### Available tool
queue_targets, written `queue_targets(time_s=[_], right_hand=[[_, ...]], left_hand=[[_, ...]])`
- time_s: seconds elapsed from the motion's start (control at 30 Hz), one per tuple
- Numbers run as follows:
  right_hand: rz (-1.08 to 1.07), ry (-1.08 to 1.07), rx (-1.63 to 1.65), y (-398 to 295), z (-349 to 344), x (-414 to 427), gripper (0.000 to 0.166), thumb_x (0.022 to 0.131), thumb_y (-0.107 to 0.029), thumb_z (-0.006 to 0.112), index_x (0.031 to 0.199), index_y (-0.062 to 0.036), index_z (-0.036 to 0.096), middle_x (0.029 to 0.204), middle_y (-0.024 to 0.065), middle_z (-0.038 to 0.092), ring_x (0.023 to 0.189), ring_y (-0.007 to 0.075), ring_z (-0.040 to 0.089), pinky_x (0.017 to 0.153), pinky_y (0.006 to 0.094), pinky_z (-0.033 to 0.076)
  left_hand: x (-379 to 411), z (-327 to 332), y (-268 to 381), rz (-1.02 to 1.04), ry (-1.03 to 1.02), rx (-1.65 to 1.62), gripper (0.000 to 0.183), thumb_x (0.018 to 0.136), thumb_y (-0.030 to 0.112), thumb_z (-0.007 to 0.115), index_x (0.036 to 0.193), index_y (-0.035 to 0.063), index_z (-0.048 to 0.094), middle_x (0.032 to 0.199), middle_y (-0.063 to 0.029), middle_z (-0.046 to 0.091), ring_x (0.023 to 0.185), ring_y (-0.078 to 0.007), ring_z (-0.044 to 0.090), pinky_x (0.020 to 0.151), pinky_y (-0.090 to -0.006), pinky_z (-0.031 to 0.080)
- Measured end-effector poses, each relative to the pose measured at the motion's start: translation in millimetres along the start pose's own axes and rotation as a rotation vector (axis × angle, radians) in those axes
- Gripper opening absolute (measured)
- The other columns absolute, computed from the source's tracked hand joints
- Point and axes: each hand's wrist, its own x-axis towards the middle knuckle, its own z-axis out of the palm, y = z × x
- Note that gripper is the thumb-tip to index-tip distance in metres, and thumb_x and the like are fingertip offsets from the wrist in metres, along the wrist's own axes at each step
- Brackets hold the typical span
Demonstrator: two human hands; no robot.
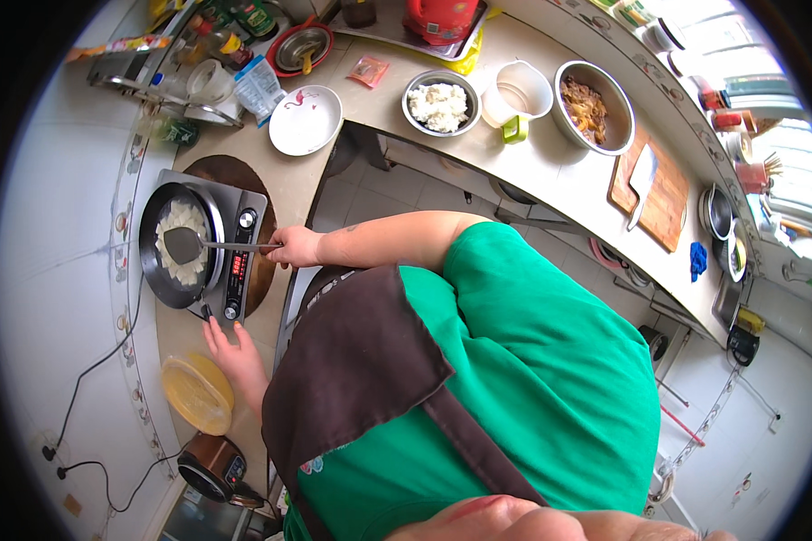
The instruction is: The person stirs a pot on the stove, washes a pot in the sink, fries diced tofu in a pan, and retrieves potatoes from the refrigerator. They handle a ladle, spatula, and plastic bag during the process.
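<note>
My right hand (296, 246) grips the handle of a grey spatula (184, 245). Its blade rests over pale flat pieces of food, which look like tofu (188, 270), in a black frying pan (154, 287). The pan sits on an induction cooker (249, 203) with a lit red display. My left hand (233, 348) has its fingers apart beside the pan's black handle (207, 312); whether the fingertips touch it cannot be told. Below that hand, a yellow plastic basin (188, 389) stands on the counter.
A brown electric cooker (220, 466) stands beyond the basin. A flamingo plate (304, 132), a bowl of white food (440, 111), a measuring jug (514, 95) and a steel basin of browned food (585, 115) line the counter. A cleaver (643, 179) lies on a wooden board (666, 209).
</note>
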Motion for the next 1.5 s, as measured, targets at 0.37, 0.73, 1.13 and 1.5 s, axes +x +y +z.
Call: queue_targets(time_s=[0.37,0.73,1.13,1.5], right_hand=[[-0.136,0.092,0.396,-12.6,-72.4,-46.1,0.028,0.088,-0.028,0.071,0.101,-0.0048,0.064,0.074,0.0011,0.062,0.064,0.0091,0.058,0.054,0.0245,0.046],[0.003,0.393,0.361,43.8,-177.8,-75.7,0.025,0.089,-0.032,0.071,0.091,-0.0097,0.061,0.069,-0.0016,0.057,0.058,0.0081,0.052,0.051,0.0232,0.039],[-0.261,0.295,0.582,10.8,-190.2,-188.4,0.025,0.095,-0.025,0.064,0.109,-0.0066,0.056,0.081,0.0039,0.064,0.065,0.0106,0.059,0.055,0.0245,0.044],[-0.346,0.687,0.618,30.6,-212.1,-395.5,0.061,0.090,-0.006,0.063,0.143,-0.0037,0.035,0.102,0.0109,0.066,0.078,0.0121,0.063,0.057,0.0220,0.049]], left_hand=[[-1.2,11.9,44.5,0.120,-0.102,-0.171,0.045,0.089,0.015,0.064,0.130,-0.0013,0.055,0.140,-0.0215,0.049,0.128,-0.0364,0.047,0.106,-0.0407,0.038],[-13.7,26.1,81.8,-0.013,-0.236,-0.297,0.043,0.091,0.015,0.061,0.130,-0.0019,0.055,0.133,-0.0214,0.055,0.123,-0.0348,0.053,0.103,-0.0389,0.042],[-5.8,93.6,128.7,0.183,-0.473,-0.473,0.041,0.090,0.013,0.062,0.129,-0.0002,0.057,0.125,-0.0203,0.059,0.117,-0.0313,0.057,0.100,-0.0381,0.044],[-33.1,142.1,272.3,0.379,-0.742,-0.783,0.038,0.090,0.009,0.064,0.127,0.0008,0.060,0.120,-0.0144,0.062,0.107,-0.0211,0.063,0.093,-0.0321,0.050]])
